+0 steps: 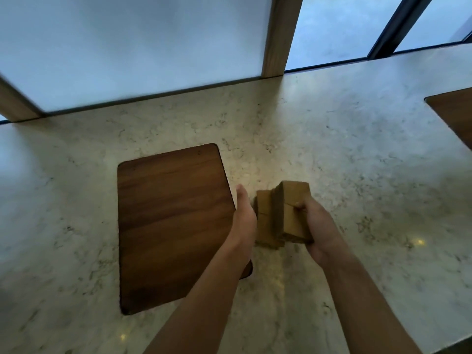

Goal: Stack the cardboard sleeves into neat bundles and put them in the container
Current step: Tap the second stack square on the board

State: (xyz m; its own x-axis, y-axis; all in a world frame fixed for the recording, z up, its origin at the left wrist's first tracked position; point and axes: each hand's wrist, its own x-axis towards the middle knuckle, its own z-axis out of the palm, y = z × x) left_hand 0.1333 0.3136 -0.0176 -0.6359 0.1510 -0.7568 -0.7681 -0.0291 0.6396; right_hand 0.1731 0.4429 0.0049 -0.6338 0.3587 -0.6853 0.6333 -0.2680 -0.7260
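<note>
A bundle of brown cardboard sleeves (291,213) stands on edge on the marble counter (357,162), just right of centre. My right hand (316,228) grips the taller part of the bundle from the right, thumb on its near face. A shorter part of the bundle (264,218) leans at its left. My left hand (245,215) is pressed flat against that left side, fingers straight and together. The undersides of the sleeves are hidden. No container is in view.
A dark wooden board (173,221) lies flat on the counter to the left of my hands, under my left forearm. Another wooden board's corner (454,116) shows at the right edge. Frosted window panels with wooden posts (281,34) line the counter's far edge.
</note>
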